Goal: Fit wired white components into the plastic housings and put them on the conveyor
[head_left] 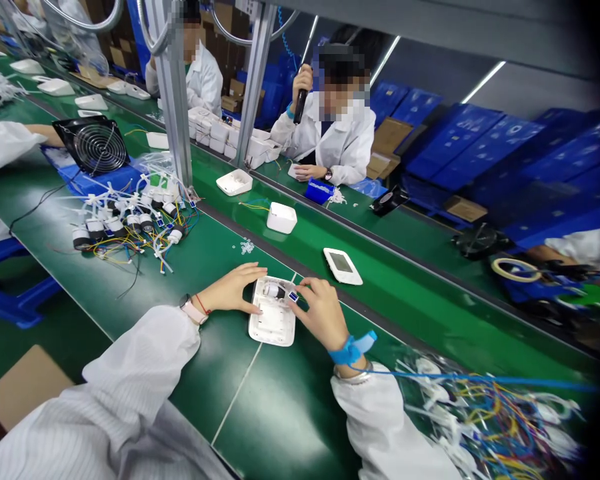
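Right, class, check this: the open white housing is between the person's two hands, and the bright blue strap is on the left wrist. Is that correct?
Not quite: the head view shows the bright blue strap on the right wrist. The open white housing is indeed between the left hand and right hand.

White plastic housing (273,323), rounded corners, open side up, lying on the green desk (260,407) between the hands. Small motor (275,290), white and black, apparently cylindrical, seated inside at the far end. Small blue part (293,297), at the housing's far right corner.
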Motion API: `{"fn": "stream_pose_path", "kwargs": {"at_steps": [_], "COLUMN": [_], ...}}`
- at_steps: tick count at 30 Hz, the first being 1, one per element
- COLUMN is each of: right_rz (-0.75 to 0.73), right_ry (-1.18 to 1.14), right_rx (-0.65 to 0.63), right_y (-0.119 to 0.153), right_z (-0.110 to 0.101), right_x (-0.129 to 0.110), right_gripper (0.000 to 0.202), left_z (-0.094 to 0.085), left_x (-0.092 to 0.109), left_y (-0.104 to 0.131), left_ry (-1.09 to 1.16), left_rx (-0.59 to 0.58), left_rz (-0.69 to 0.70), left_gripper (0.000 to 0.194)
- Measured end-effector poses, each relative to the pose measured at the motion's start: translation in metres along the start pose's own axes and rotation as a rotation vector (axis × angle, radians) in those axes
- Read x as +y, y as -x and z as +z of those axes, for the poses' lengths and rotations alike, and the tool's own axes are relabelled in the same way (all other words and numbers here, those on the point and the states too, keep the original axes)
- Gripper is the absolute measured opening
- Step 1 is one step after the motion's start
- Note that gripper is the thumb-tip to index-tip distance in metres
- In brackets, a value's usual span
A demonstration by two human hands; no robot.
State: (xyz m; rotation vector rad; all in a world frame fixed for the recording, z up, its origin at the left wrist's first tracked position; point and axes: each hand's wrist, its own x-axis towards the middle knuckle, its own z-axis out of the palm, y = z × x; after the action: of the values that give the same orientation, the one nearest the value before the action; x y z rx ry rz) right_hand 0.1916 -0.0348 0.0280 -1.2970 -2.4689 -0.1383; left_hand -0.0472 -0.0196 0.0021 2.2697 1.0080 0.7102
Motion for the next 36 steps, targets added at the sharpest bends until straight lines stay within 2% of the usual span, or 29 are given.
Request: {"fn": "stream_pose_path", "kwargs": {"at_steps": [6,10,12,19,22,27,32,36], "right_rz": [-0.053,-0.25,-0.291,-0.05,-0.051,-0.108,-0.062,-0.093], "right_ry": [0.189,0.182,0.134,-0.106,-0.122,0.031,0.13,0.118], "right_rx": [0.002,-0.049,-0.092,-0.077,-0.083,-0.03,0.017,0.032], "right_y": [-0.001,0.0,0.0,0.002,0.005,0.016,0.024,0.023], "right_z": [-0.004,-0.008,-0.006,0.004,0.007,0.012,0.015,0.017], "right_x": [-0.01,-0.017,-0.019,-0.006,-0.006,-0.015,-0.021,-0.02], "right_gripper": [0.016,0.017,0.016,0.015,0.018,0.024,0.025,0.025], "left_z": [-0.004,-0.004,-0.003,-0.003,-0.004,-0.003,-0.001,-0.002], "left_x": [0.003,0.002,0.0,-0.001,0.0,-0.002,-0.004,-0.002], "left_y": [0.001,0.002,0.002,0.002,0.003,0.003,0.003,0.002], "left_ry": [-0.013,0.005,0.009,0.006,0.001,0.009,0.001,-0.021], "left_rx": [-0.027,-0.03,-0.029,-0.048,-0.051,-0.049,-0.042,-0.055], "left_rz": [-0.013,-0.001,0.011,0.005,-0.003,0.005,0.017,0.015], "left_gripper": [0.085,0.082,0.081,0.081,0.082,0.083,0.081,0.082]}}
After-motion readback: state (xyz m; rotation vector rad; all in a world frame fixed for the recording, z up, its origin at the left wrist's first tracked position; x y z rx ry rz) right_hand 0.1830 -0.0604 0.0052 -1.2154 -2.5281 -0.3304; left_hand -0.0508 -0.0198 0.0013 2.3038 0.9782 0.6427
